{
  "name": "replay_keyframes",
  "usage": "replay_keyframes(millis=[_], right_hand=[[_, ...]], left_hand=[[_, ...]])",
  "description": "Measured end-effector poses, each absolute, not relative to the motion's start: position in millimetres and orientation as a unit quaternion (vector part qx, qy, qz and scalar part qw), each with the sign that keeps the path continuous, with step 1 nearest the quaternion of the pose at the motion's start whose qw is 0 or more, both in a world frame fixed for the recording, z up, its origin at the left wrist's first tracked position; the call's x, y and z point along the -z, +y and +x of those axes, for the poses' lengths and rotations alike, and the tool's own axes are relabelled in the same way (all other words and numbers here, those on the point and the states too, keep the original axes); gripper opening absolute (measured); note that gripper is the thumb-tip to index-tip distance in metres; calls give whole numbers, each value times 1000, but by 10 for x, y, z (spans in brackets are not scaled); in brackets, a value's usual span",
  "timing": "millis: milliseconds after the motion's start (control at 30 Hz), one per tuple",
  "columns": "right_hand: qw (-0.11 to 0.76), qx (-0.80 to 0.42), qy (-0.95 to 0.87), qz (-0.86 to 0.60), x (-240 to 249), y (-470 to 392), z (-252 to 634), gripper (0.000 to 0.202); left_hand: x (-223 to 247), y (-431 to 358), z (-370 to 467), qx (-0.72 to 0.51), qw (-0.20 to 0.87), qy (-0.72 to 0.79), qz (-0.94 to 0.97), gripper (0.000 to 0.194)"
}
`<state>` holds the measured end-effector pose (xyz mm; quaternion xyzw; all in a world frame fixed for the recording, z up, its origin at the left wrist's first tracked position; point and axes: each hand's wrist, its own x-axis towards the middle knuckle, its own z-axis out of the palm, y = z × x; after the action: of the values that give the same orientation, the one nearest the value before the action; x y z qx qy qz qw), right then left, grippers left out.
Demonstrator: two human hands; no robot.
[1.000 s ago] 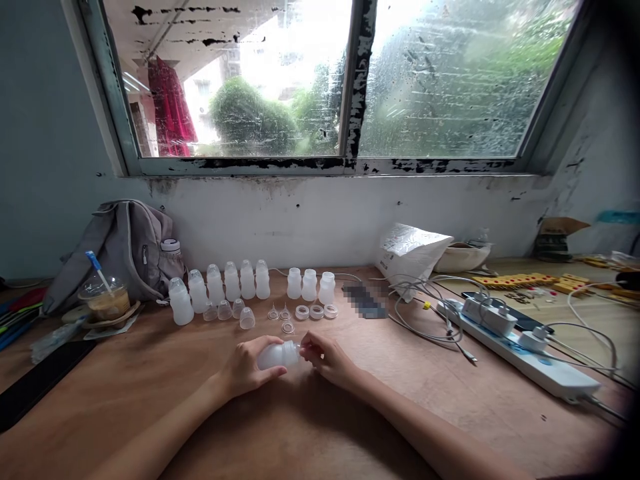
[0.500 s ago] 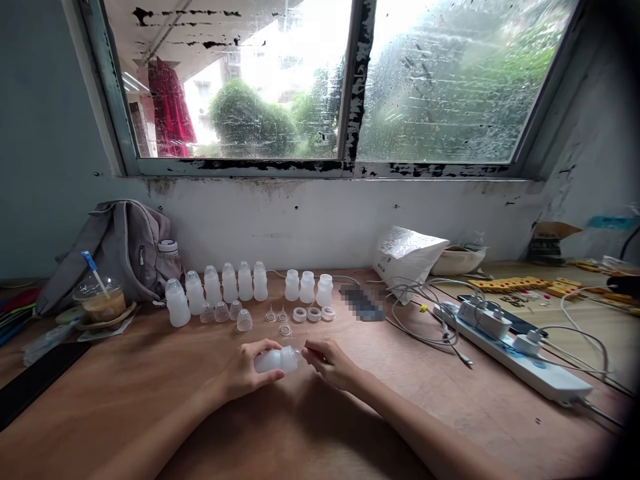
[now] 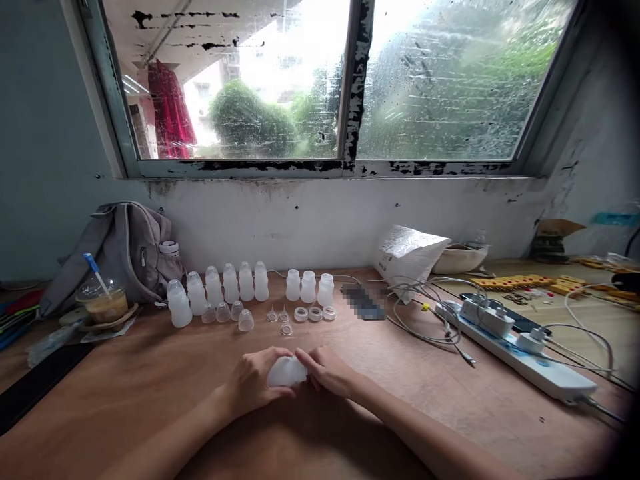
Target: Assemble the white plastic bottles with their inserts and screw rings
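Note:
A translucent white bottle (image 3: 287, 372) lies on its side between my hands, low over the wooden table. My left hand (image 3: 256, 379) is wrapped round its base end. My right hand (image 3: 325, 371) closes on its neck end, the thumb over the top; the tip is hidden by the fingers. Beyond the hands lie several small nipple parts (image 3: 286, 329) and white rings (image 3: 315, 314). Clear caps (image 3: 245, 321) stand to their left. Behind them are a row of capped bottles (image 3: 231, 284) and three open bottles (image 3: 309, 287).
A drink cup (image 3: 106, 301) and grey backpack (image 3: 133, 247) are at the left, beside a black flat object (image 3: 40, 383). Loose cables (image 3: 400, 317), a white power strip (image 3: 560, 383) and a foil bag (image 3: 407, 257) occupy the right side.
My right hand has closed in on the bottle's neck end, and its tip is now covered. The bottle and my left hand have shifted slightly right and turned.

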<state>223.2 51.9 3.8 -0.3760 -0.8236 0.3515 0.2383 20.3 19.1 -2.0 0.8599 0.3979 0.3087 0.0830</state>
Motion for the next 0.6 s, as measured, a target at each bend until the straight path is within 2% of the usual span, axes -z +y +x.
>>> replay_keyframes(millis=[67, 133, 233, 300, 433, 500, 600], right_hand=[[261, -339, -830, -358, -89, 527, 2258, 34], [262, -333, -842, -333, -132, 537, 2287, 40], [204, -356, -842, -351, -147, 553, 2311, 35], [185, -373, -834, -362, -144, 553, 2311, 40], [245, -332, -848, -334, -134, 526, 2275, 39], [241, -322, -844, -354, -106, 514, 2242, 37], [202, -370, -815, -398, -59, 510, 2204, 61]], left_hand=[[43, 205, 206, -315, 78, 409, 853, 50], [55, 224, 200, -318, 87, 421, 845, 50], [54, 245, 181, -318, 91, 419, 846, 51], [45, 250, 170, -318, 87, 413, 849, 50], [40, 254, 167, -312, 78, 401, 858, 50], [56, 254, 179, -314, 71, 389, 863, 49], [95, 249, 207, -319, 41, 366, 873, 45]])
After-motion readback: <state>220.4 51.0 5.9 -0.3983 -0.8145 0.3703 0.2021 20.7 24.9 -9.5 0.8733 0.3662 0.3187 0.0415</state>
